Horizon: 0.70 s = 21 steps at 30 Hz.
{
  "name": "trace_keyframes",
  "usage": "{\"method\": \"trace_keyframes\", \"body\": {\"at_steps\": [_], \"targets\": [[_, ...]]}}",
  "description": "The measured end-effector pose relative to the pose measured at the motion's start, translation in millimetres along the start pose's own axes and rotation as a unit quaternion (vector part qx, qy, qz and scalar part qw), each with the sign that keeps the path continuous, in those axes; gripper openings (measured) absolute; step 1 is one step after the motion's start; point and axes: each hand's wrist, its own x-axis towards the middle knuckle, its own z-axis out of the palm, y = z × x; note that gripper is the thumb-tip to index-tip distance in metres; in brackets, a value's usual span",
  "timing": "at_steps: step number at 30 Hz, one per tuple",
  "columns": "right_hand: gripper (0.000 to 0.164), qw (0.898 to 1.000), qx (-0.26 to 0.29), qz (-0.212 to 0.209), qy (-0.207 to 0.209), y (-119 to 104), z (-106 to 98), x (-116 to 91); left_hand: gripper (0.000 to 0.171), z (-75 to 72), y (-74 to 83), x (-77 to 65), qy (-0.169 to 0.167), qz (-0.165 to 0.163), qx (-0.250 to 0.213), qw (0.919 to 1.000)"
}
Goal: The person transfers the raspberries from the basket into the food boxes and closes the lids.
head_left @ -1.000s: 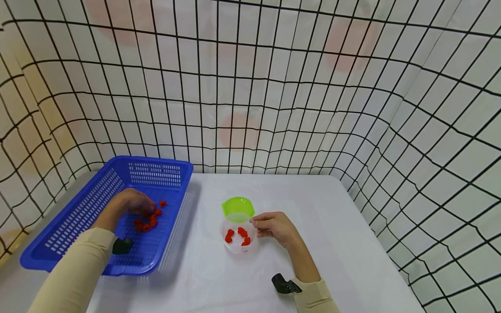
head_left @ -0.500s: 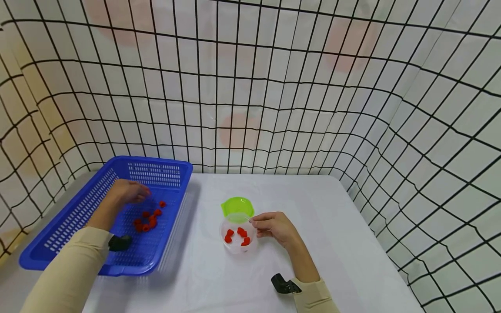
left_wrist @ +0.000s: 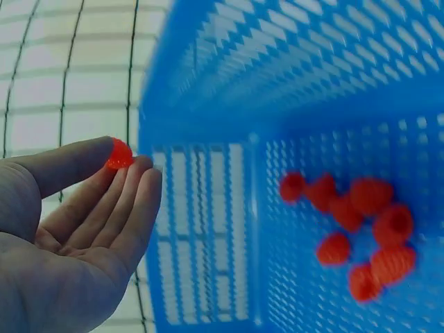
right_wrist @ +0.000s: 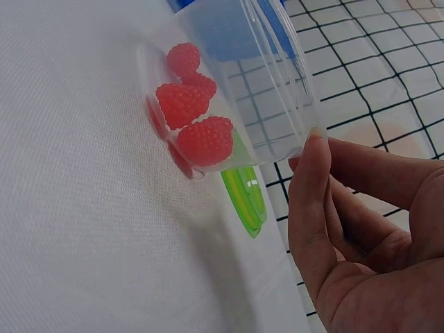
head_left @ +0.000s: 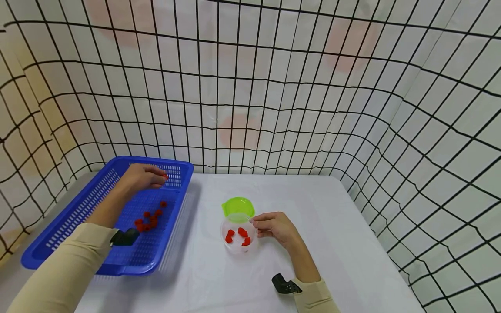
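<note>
My left hand (head_left: pixel 144 177) is raised over the far part of the blue basket (head_left: pixel 127 268). Between thumb and finger it pinches a single red raspberry (left_wrist: pixel 119 154). More raspberries (left_wrist: pixel 372 196) lie together on the basket floor, below and to the right of that hand in the left wrist view. On the white table, my right hand (head_left: pixel 277 227) pinches the rim of a clear plastic bowl (right_wrist: pixel 267 132) from its right side. Several raspberries (right_wrist: pixel 206 141) sit inside the bowl. Just behind it lies a bright green lid (head_left: pixel 237 204).
A black wire grid (head_left: pixel 250 104) with white sheeting behind it encloses the table (head_left: pixel 332 243) at the back and both sides. The basket's raised walls stand between its raspberries and the bowl.
My left hand has lifted from the raspberries in the basket and moved back and to the right, holding one raspberry. The right hand and bowl have stayed in place.
</note>
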Motion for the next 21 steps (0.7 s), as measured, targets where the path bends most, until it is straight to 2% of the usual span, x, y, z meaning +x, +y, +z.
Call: {"method": "trace_keyframes", "body": {"at_steps": [6, 11, 15, 21], "targets": [[0.027, 1.0, -0.002, 0.001, -0.001, 1, -1, 1, 0.036, 22.7, 31.5, -7.0, -0.03, 0.035, 0.02, 0.9987], [0.028, 1.0, -0.007, -0.004, -0.003, 1, -1, 0, 0.033, 44.5, 52.3, -12.3, -0.065, 0.048, 0.007, 0.9967], [0.029, 1.0, -0.007, -0.005, -0.004, 1, -1, -1, 0.032, 60.4, 61.2, -15.7, -0.088, 0.06, -0.001, 0.9943], [0.029, 1.0, -0.006, -0.001, -0.001, 1, -1, 0, 0.03, 83.8, 66.0, -20.8, -0.125, 0.089, 0.001, 0.9882]]}}
